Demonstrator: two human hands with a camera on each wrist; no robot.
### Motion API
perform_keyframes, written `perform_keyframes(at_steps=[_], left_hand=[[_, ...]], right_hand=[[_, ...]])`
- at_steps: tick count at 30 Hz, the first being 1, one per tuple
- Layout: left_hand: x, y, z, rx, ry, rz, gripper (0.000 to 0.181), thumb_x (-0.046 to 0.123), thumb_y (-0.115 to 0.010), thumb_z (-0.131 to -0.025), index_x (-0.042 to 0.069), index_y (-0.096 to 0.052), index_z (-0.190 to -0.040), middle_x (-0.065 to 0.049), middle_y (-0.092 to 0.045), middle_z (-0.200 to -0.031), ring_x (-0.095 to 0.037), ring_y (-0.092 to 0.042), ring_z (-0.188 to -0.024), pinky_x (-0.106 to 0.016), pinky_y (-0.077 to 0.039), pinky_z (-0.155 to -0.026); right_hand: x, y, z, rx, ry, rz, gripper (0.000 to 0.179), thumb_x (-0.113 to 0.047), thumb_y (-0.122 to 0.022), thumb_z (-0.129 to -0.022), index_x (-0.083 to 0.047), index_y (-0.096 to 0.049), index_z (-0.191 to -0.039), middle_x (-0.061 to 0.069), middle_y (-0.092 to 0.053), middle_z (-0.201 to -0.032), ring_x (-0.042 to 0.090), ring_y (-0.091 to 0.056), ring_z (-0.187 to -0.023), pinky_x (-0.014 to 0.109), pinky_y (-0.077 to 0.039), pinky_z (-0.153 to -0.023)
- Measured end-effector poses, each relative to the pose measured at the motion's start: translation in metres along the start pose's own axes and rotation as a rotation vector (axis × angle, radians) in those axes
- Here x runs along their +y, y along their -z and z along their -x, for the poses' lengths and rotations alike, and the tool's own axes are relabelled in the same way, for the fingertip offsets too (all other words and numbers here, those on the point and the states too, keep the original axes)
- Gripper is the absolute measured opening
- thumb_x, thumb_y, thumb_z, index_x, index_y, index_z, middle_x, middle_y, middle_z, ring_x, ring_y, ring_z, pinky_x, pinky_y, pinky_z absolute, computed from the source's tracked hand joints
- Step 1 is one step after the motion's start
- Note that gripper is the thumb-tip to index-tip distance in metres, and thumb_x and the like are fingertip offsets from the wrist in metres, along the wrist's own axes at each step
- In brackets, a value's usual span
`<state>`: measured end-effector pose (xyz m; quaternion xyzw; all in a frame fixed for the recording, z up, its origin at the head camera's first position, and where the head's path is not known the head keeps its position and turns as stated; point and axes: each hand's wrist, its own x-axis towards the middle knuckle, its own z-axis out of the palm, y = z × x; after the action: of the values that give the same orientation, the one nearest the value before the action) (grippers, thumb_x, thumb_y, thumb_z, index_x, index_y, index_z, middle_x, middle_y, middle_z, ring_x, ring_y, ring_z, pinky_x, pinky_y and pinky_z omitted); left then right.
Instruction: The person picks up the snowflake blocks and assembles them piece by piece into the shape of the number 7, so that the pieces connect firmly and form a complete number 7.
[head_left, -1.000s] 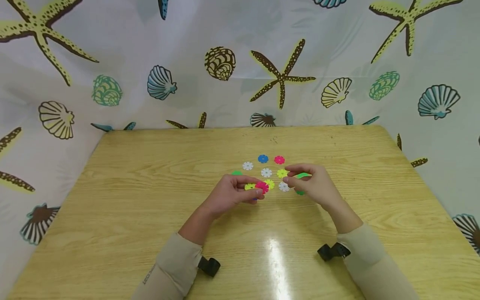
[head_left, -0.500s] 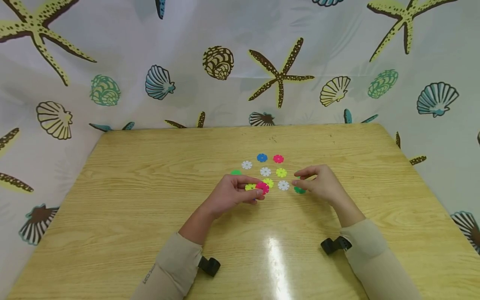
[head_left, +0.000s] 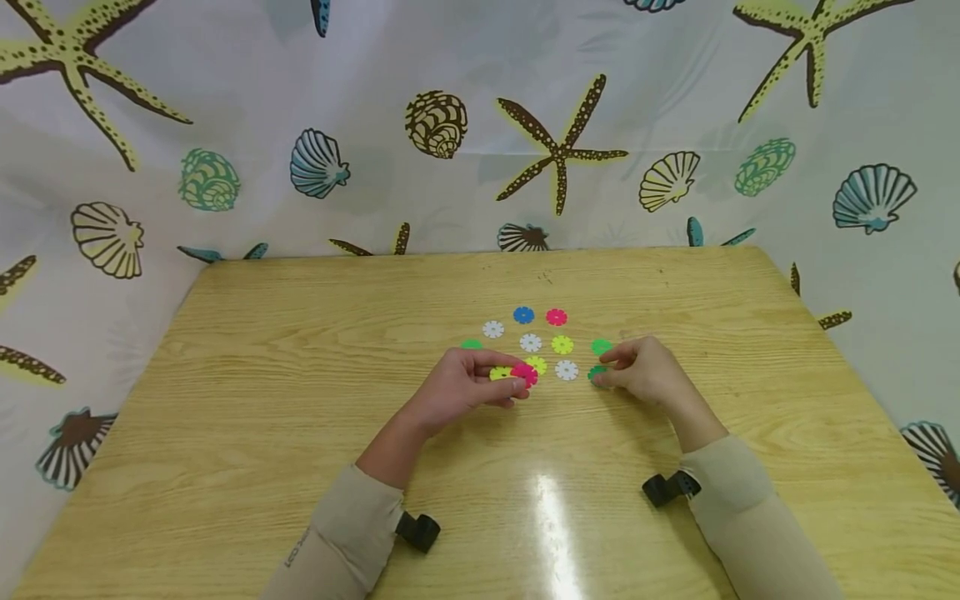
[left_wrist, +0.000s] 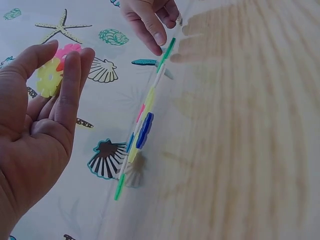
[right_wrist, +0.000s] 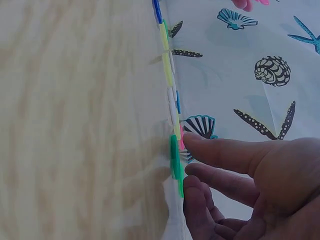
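Toward the bench's far edge point(head_left: 420, 263), left grip point(head_left: 474, 380) pinches pink disc point(head_left: 522, 375) and yellow disc point(head_left: 500, 375). Right grip point(head_left: 639, 372), fingers parted, is at dark green disc point(head_left: 595, 372); work looks early, other discs point(head_left: 566, 370) loose.

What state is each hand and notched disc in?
Left hand: pinching
Held pink disc: raised
Held yellow disc: raised
Right hand: half-curled, grip unclear
Dark green disc: partly covered
Light green discs: flat
White discs: flat
Loose yellow discs: flat
Far pink disc: flat
Far blue disc: flat
Dark blue disc: flat
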<state>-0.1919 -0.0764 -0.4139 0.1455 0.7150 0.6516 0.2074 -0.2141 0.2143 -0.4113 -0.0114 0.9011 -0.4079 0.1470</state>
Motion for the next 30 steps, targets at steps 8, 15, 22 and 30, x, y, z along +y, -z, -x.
perform_keyframes(at_steps=[8, 15, 22, 30], left_hand=[[-0.0012, -0.0001, -0.0009, -0.003, -0.007, -0.013, 0.036, 0.013, -0.075, -0.09, 0.003, -0.069, -0.123, -0.014, -0.077, -0.098, -0.041, -0.073, -0.089, -0.036, -0.061, -0.085], [0.0, -0.0003, -0.0003, 0.004, 0.001, -0.024, 0.035, 0.014, -0.075, -0.089, 0.004, -0.07, -0.123, -0.013, -0.078, -0.096, -0.042, -0.073, -0.091, -0.036, -0.061, -0.085], [0.0003, 0.0002, -0.0007, 0.002, 0.009, -0.035, 0.035, 0.016, -0.077, -0.088, 0.006, -0.071, -0.122, -0.011, -0.078, -0.092, -0.043, -0.072, -0.092, -0.036, -0.061, -0.085], [-0.0011, -0.0009, -0.0005, 0.001, 0.022, -0.01, 0.037, 0.014, -0.078, -0.087, 0.004, -0.07, -0.121, -0.012, -0.068, -0.07, -0.042, -0.073, -0.091, -0.037, -0.061, -0.084]], right_hand=[[-0.0023, -0.0011, 0.0001, 0.017, -0.018, 0.08, 0.037, -0.022, -0.08, -0.086, -0.001, -0.072, -0.116, 0.008, -0.064, -0.087, 0.015, -0.058, -0.07, 0.026, -0.047, -0.062], [-0.0016, -0.0014, -0.0021, 0.027, 0.002, 0.138, 0.035, -0.023, -0.08, -0.085, -0.002, -0.074, -0.113, 0.007, -0.063, -0.089, 0.018, -0.053, -0.077, 0.027, -0.043, -0.064], [-0.0022, -0.0025, -0.0009, 0.039, 0.002, 0.155, 0.031, -0.022, -0.08, -0.085, -0.005, -0.073, -0.11, 0.012, -0.066, -0.102, 0.025, -0.058, -0.092, 0.033, -0.048, -0.077], [-0.0057, -0.0055, 0.0041, 0.088, 0.017, 0.146, 0.027, -0.017, -0.082, -0.083, -0.005, -0.073, -0.106, 0.014, -0.072, -0.106, 0.029, -0.066, -0.1, 0.043, -0.054, -0.087]])
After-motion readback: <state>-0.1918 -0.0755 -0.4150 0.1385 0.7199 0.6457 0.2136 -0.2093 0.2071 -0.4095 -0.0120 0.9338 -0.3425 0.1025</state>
